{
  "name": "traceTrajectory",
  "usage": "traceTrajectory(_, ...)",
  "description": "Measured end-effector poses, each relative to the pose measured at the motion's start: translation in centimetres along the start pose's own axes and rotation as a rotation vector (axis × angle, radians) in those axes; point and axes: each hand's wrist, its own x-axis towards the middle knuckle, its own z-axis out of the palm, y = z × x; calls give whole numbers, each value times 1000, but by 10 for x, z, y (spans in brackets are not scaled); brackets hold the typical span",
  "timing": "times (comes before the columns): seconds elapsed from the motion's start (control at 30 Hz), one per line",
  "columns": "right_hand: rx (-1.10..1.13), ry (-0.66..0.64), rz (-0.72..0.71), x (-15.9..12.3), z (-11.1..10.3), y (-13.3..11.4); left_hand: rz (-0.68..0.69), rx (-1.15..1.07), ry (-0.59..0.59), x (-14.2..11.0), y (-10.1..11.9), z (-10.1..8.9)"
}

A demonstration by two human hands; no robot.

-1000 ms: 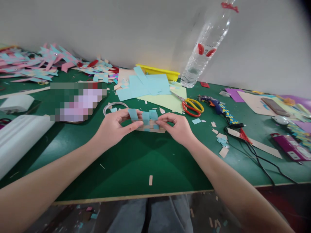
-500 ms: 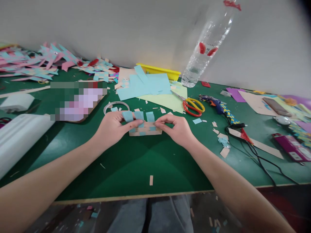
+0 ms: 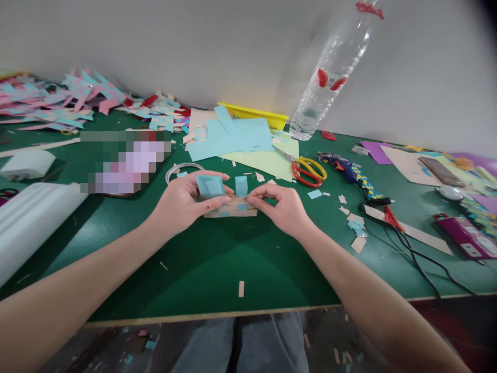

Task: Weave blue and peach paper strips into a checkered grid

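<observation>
Between my hands is a small woven paper piece (image 3: 232,208) of beige and light blue strips. Light blue strip ends (image 3: 241,185) stand up from its far edge. My left hand (image 3: 185,199) is closed on its left side, with the thumb along the near face and the fingers behind the blue strips. At the right end, my right hand (image 3: 282,206) pinches the piece between thumb and fingertips. The left fingers partly hide the weave.
Yellow-and-red scissors (image 3: 308,171), a tape roll (image 3: 184,171) and blue paper sheets (image 3: 236,137) lie beyond my hands. A tilted clear bottle (image 3: 330,77) stands at the back. Right are a glue gun (image 3: 345,168) with its cable and a purple box (image 3: 466,235). A blurred-out phone-like object (image 3: 128,166) lies left.
The blue strip ends at the left have come together under my left fingers, where they stood apart before. My right hand keeps its pinch in nearly the same place.
</observation>
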Motion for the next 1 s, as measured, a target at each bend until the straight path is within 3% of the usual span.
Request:
traceTrajectory(0.3, -55, -57, -49, -4, 9, -6, 1, 28, -15, 0, -2, 1)
traceTrajectory(0.5, -88, -57, -42, -3, 8, -6, 68, 149, 79, 0, -2, 0)
traceTrajectory(0.67, -104, -53, -40, -3, 6, -5, 103, 195, 77, -1, 0, -2)
traceTrajectory(1.0, -52, -29, -50, -3, 5, -4, 104, 137, 72, -4, 1, -2)
